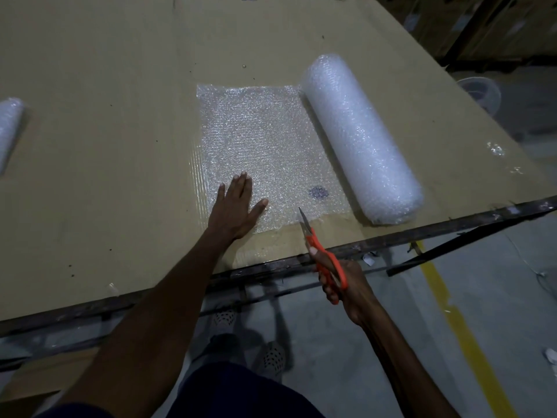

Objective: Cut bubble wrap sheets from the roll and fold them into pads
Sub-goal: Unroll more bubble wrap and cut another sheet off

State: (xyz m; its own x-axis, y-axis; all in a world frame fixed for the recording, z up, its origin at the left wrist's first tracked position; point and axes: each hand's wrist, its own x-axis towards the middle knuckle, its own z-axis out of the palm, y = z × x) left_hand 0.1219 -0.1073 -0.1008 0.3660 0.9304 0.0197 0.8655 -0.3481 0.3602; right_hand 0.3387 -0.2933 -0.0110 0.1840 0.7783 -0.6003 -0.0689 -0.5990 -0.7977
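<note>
Right hand: nearest the camera, the right hand grasps the orange scissors, fingers curled through and round the handles, out past the near edge of the table.
Scissors: blades slightly parted, the tips pointing away from the person and reaching the near edge of the sheet — just on the side toward the roll.
Left hand: the left hand lies flat on the sheet's near corner, the one farther from the roll, fingers straight and spread, pressing the wrap down rather than gripping it.
Sheet: a length of bubble wrap lies unrolled and flat, with one side running up against the roll, apparently uncut. A small dark blotch shows through it, between the scissor tips and the roll.
Roll: it lies on its side right beside the sheet, well back from the person's hands at its far end.
Step in hand: by the look of it, lining up the cut that frees this sheet — folding has not begun.
Next move: likely the blades must bite into the near edge and run straight along, parallel to the roll, while the flat hand keeps the film from sliding or bunching.
Surface: brown cardboard covers the tabletop, on a dark metal frame.
Second roll: a smaller bubble wrap bundle sits far off on the side opposite the roll.
Room: grey floor with a yellow line beyond the roll's side of the table; dim shelving behind.
</note>
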